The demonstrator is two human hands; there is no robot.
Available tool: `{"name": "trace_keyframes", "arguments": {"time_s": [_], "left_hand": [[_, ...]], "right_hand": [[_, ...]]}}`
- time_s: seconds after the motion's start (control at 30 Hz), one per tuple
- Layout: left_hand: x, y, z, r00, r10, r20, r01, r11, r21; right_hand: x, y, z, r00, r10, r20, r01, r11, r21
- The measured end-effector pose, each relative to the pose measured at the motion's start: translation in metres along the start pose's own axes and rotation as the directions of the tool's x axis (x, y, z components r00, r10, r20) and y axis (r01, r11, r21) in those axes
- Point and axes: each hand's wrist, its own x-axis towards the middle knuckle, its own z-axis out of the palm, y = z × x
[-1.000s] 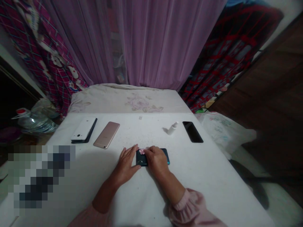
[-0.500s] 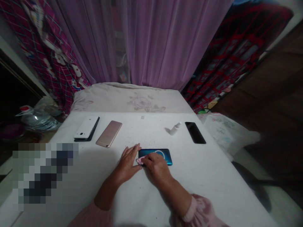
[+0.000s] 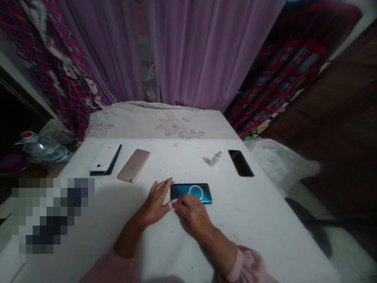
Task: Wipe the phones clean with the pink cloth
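A blue smartphone (image 3: 206,193) with a pale ring on its back lies flat on the white table, long side across my view. My left hand (image 3: 156,202) is spread at the phone's left end, fingertips at its upper left corner and thumb near the lower left one. Pinched in the fingers of my right hand (image 3: 193,212) is a small pink cloth (image 3: 172,204), at the phone's lower left corner. The right hand covers part of the phone's near edge.
A white phone (image 3: 104,157) rests on a dark one at the left, beside a rose-gold phone (image 3: 134,165). A small white spray bottle (image 3: 216,158) and a black phone (image 3: 240,163) are at the right. A water jug (image 3: 44,147) stands left of the table (image 3: 253,228).
My right hand has moved the pink cloth slightly down and left, from the phone's left part to its lower left corner. My left hand stays by the phone's end. The view has shifted slightly.
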Motion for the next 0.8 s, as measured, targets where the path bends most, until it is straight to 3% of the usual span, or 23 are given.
{"name": "trace_keyframes", "arguments": {"time_s": [0.13,0.37,0.67,0.8], "left_hand": [[0.0,-0.001,0.0,1.0,0.001,0.003,-0.001,1.0,-0.014],[0.002,0.003,0.0,0.999,-0.036,-0.002,0.036,0.999,0.011],[0.004,0.007,0.004,0.998,-0.052,-0.022,0.054,0.994,0.091],[0.004,0.007,0.006,0.998,-0.04,-0.048,0.047,0.988,0.147]], "right_hand": [[0.002,0.002,-0.002,1.0,-0.005,0.026,0.006,1.0,-0.012],[-0.019,0.016,-0.024,0.999,0.004,0.042,-0.004,1.0,0.004],[-0.015,0.006,-0.008,1.0,0.013,-0.01,-0.013,0.999,-0.04],[-0.026,0.016,-0.02,0.997,0.078,0.007,-0.078,0.994,-0.072]]}}
